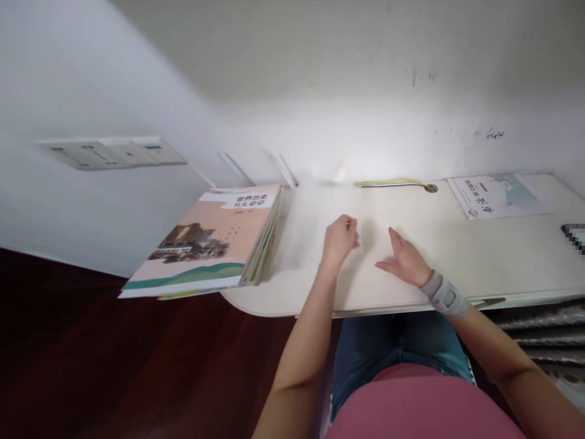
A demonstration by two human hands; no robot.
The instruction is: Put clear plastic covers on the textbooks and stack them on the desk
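Book stack (pixel 205 244): pink cover, wavy green band.

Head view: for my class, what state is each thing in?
Left hand: fingers curled; cannot tell whether it holds anything.
Right hand: open, thumb spread.
Book stack: top cover shut, pile overhanging the desk edge.
Booklet: closed, lying flat on the desk.
Yellow cable: laid along the desk's back edge.
Wristband: wrapped around the right wrist.

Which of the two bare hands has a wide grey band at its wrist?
The open right hand: the wide grey band covers its wrist, while the curled left hand has none.
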